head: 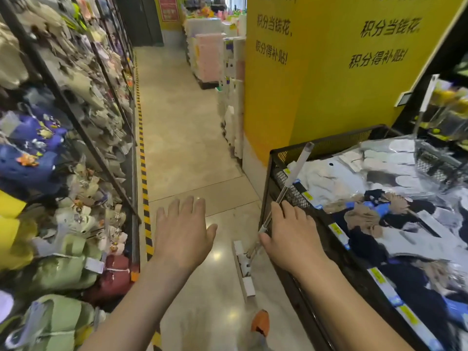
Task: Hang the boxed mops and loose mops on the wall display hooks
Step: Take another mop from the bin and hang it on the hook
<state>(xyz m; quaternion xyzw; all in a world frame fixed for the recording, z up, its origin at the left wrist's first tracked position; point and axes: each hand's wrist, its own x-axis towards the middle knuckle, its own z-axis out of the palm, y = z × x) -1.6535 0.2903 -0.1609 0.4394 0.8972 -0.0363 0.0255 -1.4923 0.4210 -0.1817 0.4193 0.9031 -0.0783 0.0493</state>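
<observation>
Right hand (288, 231) grasps the mop (293, 174) pole. The mop leans against the wire bin (324, 139), its head on the floor (192, 148). Left hand (183, 231) released, fingers straight.

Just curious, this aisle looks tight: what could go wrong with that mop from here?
The loose mop is long; its top leans against the mesh bin and could snag when lifted. Only the right hand holds it while the left hand hovers free, so its head on the floor might slide.
</observation>
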